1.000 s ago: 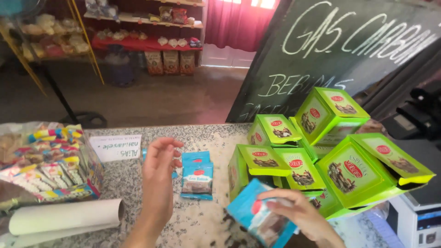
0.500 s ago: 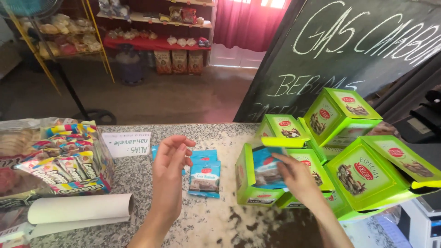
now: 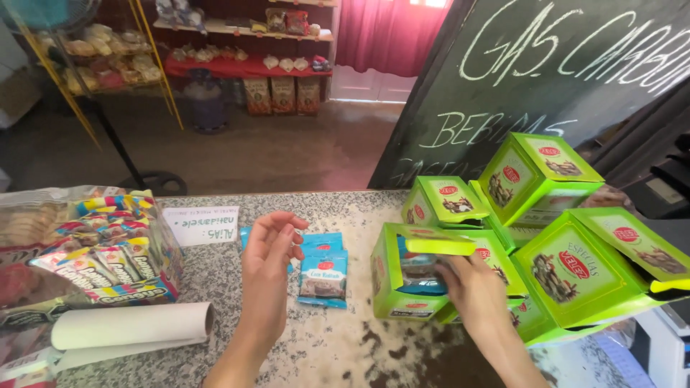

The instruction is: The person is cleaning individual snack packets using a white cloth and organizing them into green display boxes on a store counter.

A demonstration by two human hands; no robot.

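My right hand (image 3: pixel 474 291) reaches into the open front of a bright green carton (image 3: pixel 394 276) on the speckled stone counter (image 3: pixel 338 345), fingers closed on a blue snack packet (image 3: pixel 420 276) that sits partly inside it. My left hand (image 3: pixel 267 262) hovers open above the counter, palm turned right, holding nothing. Just right of it lie a few blue snack packets (image 3: pixel 323 276) in a loose overlapping pile. More green cartons (image 3: pixel 539 176) are stacked around and behind the open one.
A clear box of colourful candy packets (image 3: pixel 108 248) stands at the left, with a white paper roll (image 3: pixel 133 327) in front and a small white label card (image 3: pixel 201 224) beside it. A chalkboard (image 3: pixel 546 79) leans behind the cartons. Shop shelves line the far wall.
My right hand carried a blue packet up from the counter's near edge and pushed it into the open green carton. My left hand stayed open near the pile.
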